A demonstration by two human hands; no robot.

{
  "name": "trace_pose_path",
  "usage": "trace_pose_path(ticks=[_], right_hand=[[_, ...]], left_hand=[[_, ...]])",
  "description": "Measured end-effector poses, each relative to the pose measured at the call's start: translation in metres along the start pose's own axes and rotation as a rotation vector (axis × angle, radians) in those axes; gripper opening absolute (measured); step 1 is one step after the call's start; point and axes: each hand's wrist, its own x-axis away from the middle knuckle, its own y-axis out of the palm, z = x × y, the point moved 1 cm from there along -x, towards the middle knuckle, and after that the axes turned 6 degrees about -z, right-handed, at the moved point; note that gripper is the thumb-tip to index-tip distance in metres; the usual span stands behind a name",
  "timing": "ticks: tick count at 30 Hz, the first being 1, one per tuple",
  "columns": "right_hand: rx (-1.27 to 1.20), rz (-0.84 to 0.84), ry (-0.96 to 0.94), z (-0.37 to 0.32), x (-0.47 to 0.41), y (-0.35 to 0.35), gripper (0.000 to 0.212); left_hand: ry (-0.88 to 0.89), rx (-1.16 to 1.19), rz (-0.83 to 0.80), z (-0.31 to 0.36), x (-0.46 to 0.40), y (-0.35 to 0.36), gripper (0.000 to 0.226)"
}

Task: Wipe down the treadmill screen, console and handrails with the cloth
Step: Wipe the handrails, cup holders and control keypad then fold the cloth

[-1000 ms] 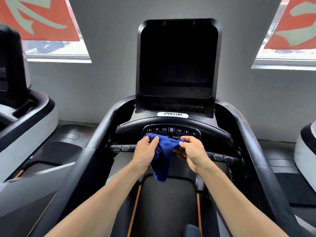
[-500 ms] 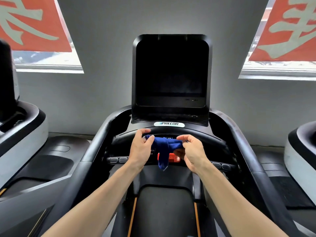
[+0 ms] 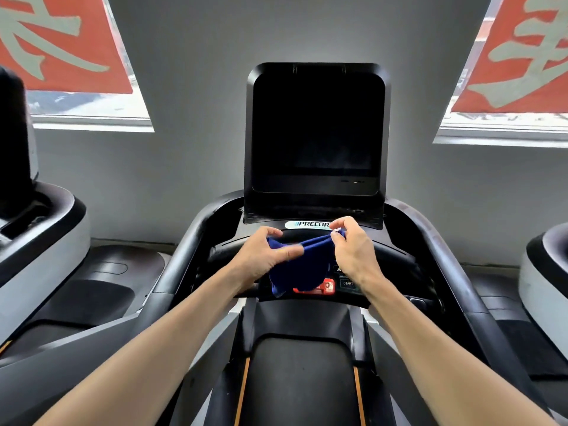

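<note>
A dark blue cloth [image 3: 302, 265] is stretched between my two hands in front of the treadmill console [image 3: 396, 259]. My left hand [image 3: 264, 256] pinches its left end and my right hand [image 3: 353, 250] pinches its right upper corner; the rest sags down over the red stop button [image 3: 327, 287]. The black screen [image 3: 316, 130] stands upright just behind and above the hands, dark and untouched. The left handrail [image 3: 181, 256] and right handrail [image 3: 442, 256] curve down on either side of my forearms.
The running belt [image 3: 301, 379] lies below my arms. Neighbouring treadmills stand at the far left [image 3: 40, 241] and far right [image 3: 544, 272]. A grey wall with two windows and red banners is behind the screen.
Both hands rose toward the console's top edge and drew apart, spreading the bunched cloth wider. The view tilted up, so the screen sits lower in frame.
</note>
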Motion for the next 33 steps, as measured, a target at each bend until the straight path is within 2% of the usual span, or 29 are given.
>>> trace_pose_path(ticks=[1,3,6,7,10,12,13,16,18,21,24,25,27,29,31,32,33], right_hand=[[0.035,-0.038,0.008,0.001,-0.004,0.000,0.013],[0.102,-0.138,0.033,0.006,-0.012,0.001,0.017],[0.164,-0.338,0.025,0.007,-0.017,0.003,0.020],[0.160,-0.415,0.017,0.005,-0.017,0.002,0.017],[0.300,-0.569,-0.043,0.004,-0.019,-0.009,0.028],[0.331,-0.596,-0.084,0.006,-0.023,-0.019,0.023],[0.259,-0.602,-0.091,0.006,-0.024,-0.025,0.021],[-0.220,-0.579,0.067,0.008,-0.018,-0.036,0.015],[-0.363,-0.517,0.177,0.013,-0.012,-0.033,0.018],[-0.303,-0.303,0.289,0.020,-0.006,-0.017,0.019],[-0.032,-0.122,0.225,0.019,0.002,0.002,0.021],[-0.013,-0.126,0.201,0.015,0.009,0.008,0.021],[0.016,-0.246,0.142,0.005,0.025,0.018,0.019],[0.040,-0.475,0.036,-0.002,0.041,0.020,0.020],[-0.141,-0.678,0.028,0.002,0.055,0.012,0.024],[-0.283,-0.663,0.076,0.008,0.060,0.006,0.023],[-0.403,-0.554,0.134,0.016,0.064,0.000,0.022]], left_hand=[[-0.009,-0.100,-0.070,0.000,0.002,-0.002,0.061],[0.006,-0.391,-0.112,-0.003,0.000,-0.007,0.064],[0.077,-0.723,-0.084,-0.006,-0.004,-0.012,0.041],[0.099,-0.795,-0.082,-0.007,-0.006,-0.014,0.032],[0.185,-0.910,-0.056,0.000,-0.006,-0.024,0.013],[0.184,-0.812,-0.105,0.003,-0.007,-0.034,0.019],[0.160,-0.714,-0.139,0.001,-0.007,-0.039,0.025],[0.022,-0.282,-0.198,-0.001,-0.001,-0.043,0.044],[-0.043,-0.044,-0.159,-0.005,0.000,-0.035,0.041],[-0.083,0.037,-0.026,-0.009,0.002,-0.012,0.024],[-0.109,0.093,-0.002,-0.017,0.001,0.019,0.021],[-0.149,0.133,-0.012,-0.019,0.001,0.030,0.024],[-0.262,0.340,-0.082,-0.019,0.002,0.048,0.035],[-0.333,0.546,-0.167,-0.018,0.005,0.061,0.046],[-0.324,0.606,-0.179,-0.025,0.004,0.069,0.046],[-0.301,0.607,-0.137,-0.029,0.004,0.072,0.038],[-0.285,0.623,-0.089,-0.033,0.005,0.074,0.026]])
